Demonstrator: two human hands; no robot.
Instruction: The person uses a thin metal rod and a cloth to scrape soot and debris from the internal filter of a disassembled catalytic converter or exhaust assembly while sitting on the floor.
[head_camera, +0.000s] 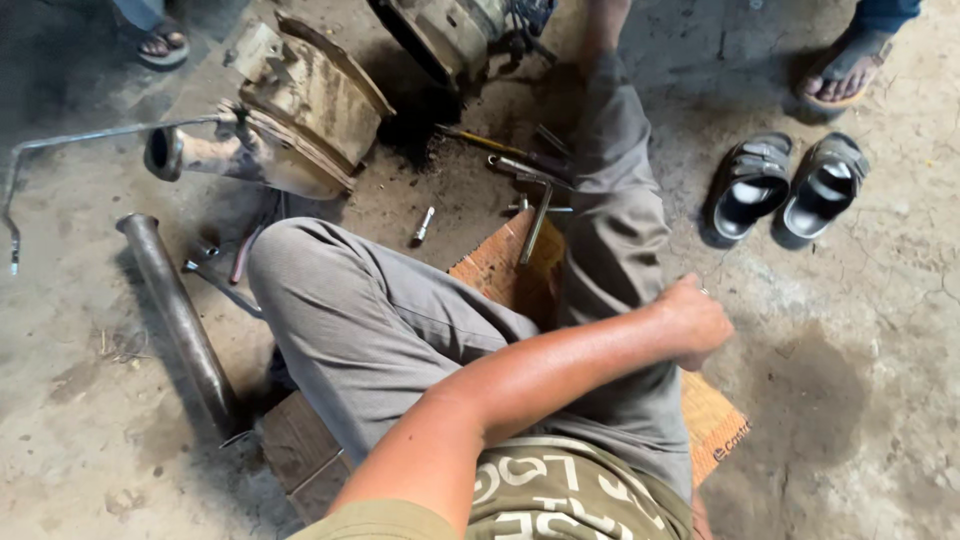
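Nearest my lens, my left forearm crosses my grey-trousered lap; the left hand (697, 322) rests curled on the right thigh, and whether it holds anything I cannot tell. My right hand is out of view. Beyond, loose metal tools (530, 175) lie beside the rusty engine casing (305, 110); black sandals (785, 185) stand well apart, a steel pipe (180, 320) left.

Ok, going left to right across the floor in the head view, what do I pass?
Bent thin rod → long metal pipe → dirty metal housing → small bolt → hand → pair of black sandals.
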